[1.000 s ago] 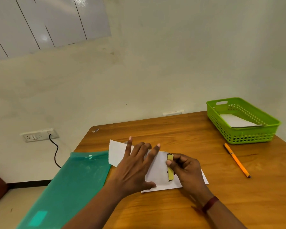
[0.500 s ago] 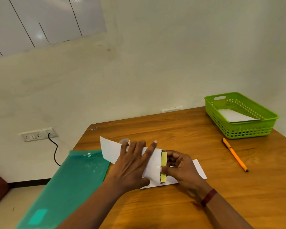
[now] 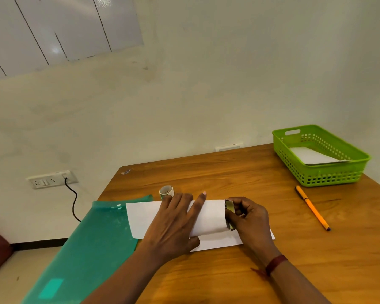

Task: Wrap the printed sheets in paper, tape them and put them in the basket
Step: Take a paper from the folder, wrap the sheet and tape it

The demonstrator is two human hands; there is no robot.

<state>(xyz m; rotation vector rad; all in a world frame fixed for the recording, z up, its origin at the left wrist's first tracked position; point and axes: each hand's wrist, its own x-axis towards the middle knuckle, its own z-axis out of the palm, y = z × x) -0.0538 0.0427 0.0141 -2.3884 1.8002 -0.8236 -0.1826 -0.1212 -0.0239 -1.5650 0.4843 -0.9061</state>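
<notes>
A white wrapping paper (image 3: 211, 218) lies on the wooden table (image 3: 239, 172), folded over a stack of printed sheets (image 3: 229, 213) whose yellow-green edge shows at the fold's right end. My left hand (image 3: 176, 224) lies flat on the folded paper with fingers spread. My right hand (image 3: 248, 218) pinches the exposed edge of the printed sheets. A small tape roll (image 3: 166, 191) stands just behind my left hand. The green basket (image 3: 329, 176) sits at the table's far right with a white paper packet (image 3: 312, 155) inside.
An orange pen (image 3: 312, 207) lies between the basket and my right hand. A green plastic folder (image 3: 83, 249) hangs over the table's left edge. A wall socket with a black cable (image 3: 51, 181) is on the left wall.
The paper has been folded further over the sheets and lies flatter. My left hand shifted left, uncovering the tape roll. My right hand still holds the sheets' edge.
</notes>
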